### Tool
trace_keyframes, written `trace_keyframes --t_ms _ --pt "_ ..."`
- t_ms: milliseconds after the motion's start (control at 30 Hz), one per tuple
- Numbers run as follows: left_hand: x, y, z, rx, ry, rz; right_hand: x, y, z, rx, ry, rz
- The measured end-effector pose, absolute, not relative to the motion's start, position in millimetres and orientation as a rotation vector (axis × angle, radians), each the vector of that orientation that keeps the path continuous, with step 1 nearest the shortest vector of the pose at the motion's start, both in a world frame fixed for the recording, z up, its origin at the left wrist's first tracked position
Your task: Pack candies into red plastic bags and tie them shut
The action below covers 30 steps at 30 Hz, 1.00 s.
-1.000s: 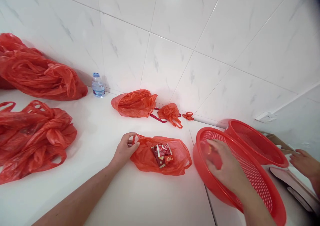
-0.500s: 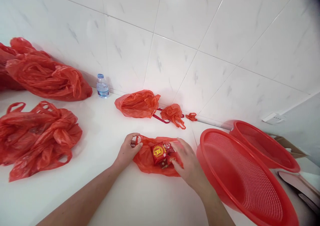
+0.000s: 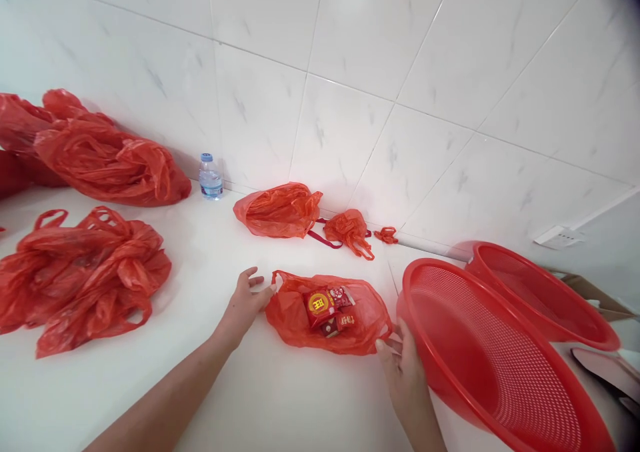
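Note:
A red plastic bag (image 3: 287,322) lies on the white table between my hands, its mouth spread open and facing up. Inside it are several small red snack packets (image 3: 320,304), one bearing a round yellow emblem. My left hand (image 3: 246,302) is at the bag's left handle, fingers apart, with the thumb tip at the handle's edge. At the other end, my right hand (image 3: 403,359) has its thumb and bent fingers around the bag's right corner; part of that grip is hidden.
Two red perforated baskets (image 3: 467,332) stand tilted at the right. Crumpled red bags (image 3: 90,272) lie on the left, with more behind. A water bottle (image 3: 211,177) and smaller red bags (image 3: 277,211) sit along the tiled wall.
My right hand has moved from over the packets to the bag's right end, uncovering the packets. My left fingers have loosened from the handle. The view has shifted slightly.

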<state>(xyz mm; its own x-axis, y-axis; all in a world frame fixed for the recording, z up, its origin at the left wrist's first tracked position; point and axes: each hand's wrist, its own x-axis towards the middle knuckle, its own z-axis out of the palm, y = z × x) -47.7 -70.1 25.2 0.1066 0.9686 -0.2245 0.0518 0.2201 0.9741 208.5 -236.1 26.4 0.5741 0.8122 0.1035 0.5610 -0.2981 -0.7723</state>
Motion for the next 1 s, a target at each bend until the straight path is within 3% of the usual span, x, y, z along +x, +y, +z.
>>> trace_keyframes --t_ms 233,467,633,833,1000 --pt "-51 -63 38 1.252 1.012 0.924 213 -205 46 -1.884 -1.059 0.749" --pt "-61 -56 124 1.343 0.718 1.515 225 -198 131 -1.414 -0.913 0.517" --pt "-63 -73 155 1.386 0.588 1.595 231 -198 166 -1.489 -0.964 0.504" --pt "-62 -87 163 1.383 0.501 1.668 228 -198 178 -1.246 -0.955 0.421" --pt "-79 -99 150 1.574 0.499 1.544 225 -209 150 -1.292 -1.013 0.341"
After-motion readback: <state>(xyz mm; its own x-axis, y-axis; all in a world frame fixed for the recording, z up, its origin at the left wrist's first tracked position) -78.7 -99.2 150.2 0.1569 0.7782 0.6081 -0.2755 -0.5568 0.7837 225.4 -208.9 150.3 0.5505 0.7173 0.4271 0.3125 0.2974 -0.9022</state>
